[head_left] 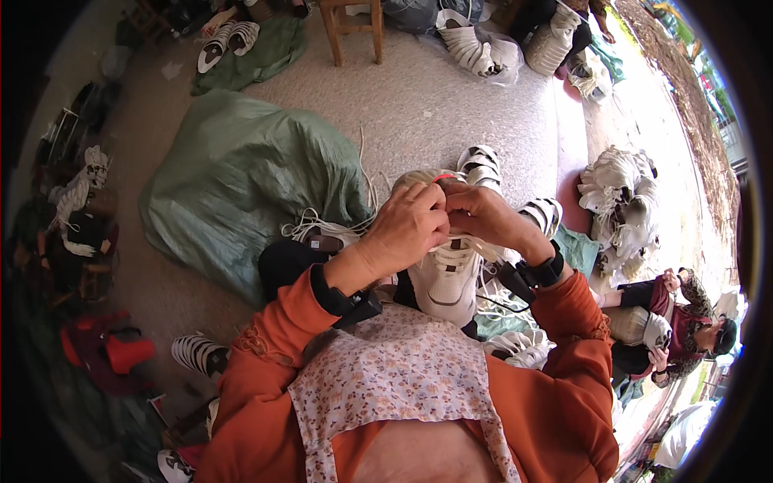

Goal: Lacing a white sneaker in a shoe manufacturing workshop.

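A white-and-beige sneaker (444, 283) stands between my knees, its toe pointing toward me and lace rows across its front. Over its ankle end, my left hand (407, 224) and my right hand (493, 217) meet with their fingertips pinched together. Whatever lies between the fingers is hidden; a whitish strand shows just below the right hand. Past the fingertips a rounded beige form (416, 179) with a red edge is partly visible. Loose white laces (310, 221) lie by my left forearm. Both wrists wear black bands with small boxes.
A large green sack (241, 181) spreads over the floor at left. Striped white shoes (481, 167) sit beyond my hands, and a shoe pile (624, 201) is at right. A wooden stool (352, 28) stands at the far side. Another person (684, 326) holds a shoe at right.
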{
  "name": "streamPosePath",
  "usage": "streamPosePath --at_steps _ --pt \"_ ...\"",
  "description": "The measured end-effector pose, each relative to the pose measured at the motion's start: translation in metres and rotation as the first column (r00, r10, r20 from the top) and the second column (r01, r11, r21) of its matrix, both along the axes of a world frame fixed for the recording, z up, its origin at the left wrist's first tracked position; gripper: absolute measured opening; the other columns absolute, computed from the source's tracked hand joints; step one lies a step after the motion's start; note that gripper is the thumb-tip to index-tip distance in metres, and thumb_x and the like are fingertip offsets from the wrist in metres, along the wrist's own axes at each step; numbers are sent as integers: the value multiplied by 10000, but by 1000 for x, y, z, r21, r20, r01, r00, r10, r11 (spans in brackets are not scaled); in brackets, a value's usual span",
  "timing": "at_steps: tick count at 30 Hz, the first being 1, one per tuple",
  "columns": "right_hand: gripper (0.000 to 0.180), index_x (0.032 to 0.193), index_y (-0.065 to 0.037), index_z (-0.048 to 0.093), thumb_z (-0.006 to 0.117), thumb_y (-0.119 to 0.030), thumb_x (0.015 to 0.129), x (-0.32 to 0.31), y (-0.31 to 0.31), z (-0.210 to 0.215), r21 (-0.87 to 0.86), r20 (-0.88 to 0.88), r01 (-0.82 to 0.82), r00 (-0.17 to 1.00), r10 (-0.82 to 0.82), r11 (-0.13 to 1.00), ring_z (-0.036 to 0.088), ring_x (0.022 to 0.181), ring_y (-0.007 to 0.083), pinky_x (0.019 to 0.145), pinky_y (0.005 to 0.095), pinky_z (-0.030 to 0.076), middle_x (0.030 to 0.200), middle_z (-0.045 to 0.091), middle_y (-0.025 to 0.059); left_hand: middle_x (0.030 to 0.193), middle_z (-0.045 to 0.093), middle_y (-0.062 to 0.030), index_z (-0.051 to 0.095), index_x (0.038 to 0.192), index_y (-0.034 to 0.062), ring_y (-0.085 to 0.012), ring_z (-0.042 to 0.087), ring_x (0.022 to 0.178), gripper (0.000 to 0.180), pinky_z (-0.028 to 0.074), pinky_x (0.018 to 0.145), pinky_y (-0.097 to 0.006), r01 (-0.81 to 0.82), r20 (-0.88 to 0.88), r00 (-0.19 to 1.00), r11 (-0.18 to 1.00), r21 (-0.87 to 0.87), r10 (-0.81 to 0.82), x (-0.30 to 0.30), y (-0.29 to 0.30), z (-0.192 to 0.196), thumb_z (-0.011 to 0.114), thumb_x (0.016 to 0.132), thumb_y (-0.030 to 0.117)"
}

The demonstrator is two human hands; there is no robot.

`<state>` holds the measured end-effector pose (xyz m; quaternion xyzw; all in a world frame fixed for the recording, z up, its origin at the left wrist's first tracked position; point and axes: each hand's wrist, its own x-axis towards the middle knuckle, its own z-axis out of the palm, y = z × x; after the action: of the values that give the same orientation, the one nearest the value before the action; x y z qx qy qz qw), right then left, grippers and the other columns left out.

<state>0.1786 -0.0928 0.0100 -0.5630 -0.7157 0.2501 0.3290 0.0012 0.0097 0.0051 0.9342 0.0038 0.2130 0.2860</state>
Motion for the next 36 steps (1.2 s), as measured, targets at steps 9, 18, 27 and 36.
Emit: streamPosePath --at_steps 9,18,27,36 --pt "99 834 -36 696 661 -126 813 91 -52 26 -135 383 541 801 -460 830 631 748 283 687 354 486 835 639 102 942 535 -41 626 743 26 -229 447 959 254 383 882 -337 96 -152 978 959 -268 -140 -3 14 5 725 805 252" --pt "406 1127 -94 668 608 88 770 38 -97 22 -200 -73 210 971 -229 957 571 852 172 726 300 476 954 600 45 866 598 -18 662 777 53 -209 512 913 120 418 846 -326 144 -57 984 947 -288 -167 -17 15 11 719 787 159" --pt "363 1084 -89 652 684 17 738 19 -88 22 -271 -28 117 991 -129 955 567 920 213 727 326 495 1009 546 74 815 545 -42 655 838 41 -227 539 892 161 438 795 -333 18 -175 983 983 -184 -51 -28 -4 26 742 745 139" --pt "164 882 -38 665 719 -7 731 22 -81 18 -174 -17 48 998 -52 984 590 815 208 677 310 503 969 573 69 1006 525 -57 620 876 14 -227 572 916 210 476 776 -337 98 -169 976 966 -238 -141 -25 6 13 744 745 120"
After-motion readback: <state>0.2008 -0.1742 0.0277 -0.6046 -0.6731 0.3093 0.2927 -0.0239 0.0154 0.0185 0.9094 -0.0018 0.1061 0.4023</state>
